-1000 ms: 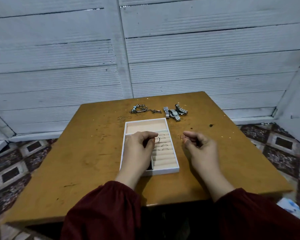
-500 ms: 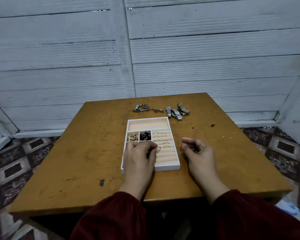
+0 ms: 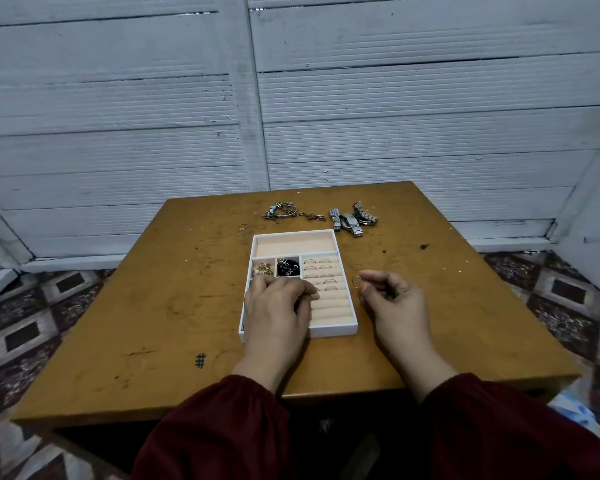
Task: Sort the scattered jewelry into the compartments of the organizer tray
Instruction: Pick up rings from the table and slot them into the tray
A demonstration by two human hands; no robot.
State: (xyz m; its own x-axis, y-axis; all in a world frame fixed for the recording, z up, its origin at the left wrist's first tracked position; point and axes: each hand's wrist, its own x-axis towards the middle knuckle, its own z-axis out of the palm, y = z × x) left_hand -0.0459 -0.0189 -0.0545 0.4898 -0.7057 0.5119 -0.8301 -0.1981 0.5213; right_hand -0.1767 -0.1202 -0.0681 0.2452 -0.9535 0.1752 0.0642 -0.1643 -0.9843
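On the left of the surface, a few loose rings lie just beyond the far left corner of the organizer tray. My left hand sits over the tray's near left part. A second ago it covered the two small compartments; now it is nearer to me and both show, one with gold pieces, one with dark pieces. Its fingers are curled and pinch a small ring against the ring rolls, much as half a second ago. That ring is mostly hidden by my fingertips, and the tray's near left compartments are hidden under the hand. Beyond the tray lie tangled bracelets and, further right, watches, unmoved. My right hand rests just beside the tray's right wall as before, fingers closed on a gold ring held upright between thumb and forefinger. How many rings sit in the rolls is hard to make out.
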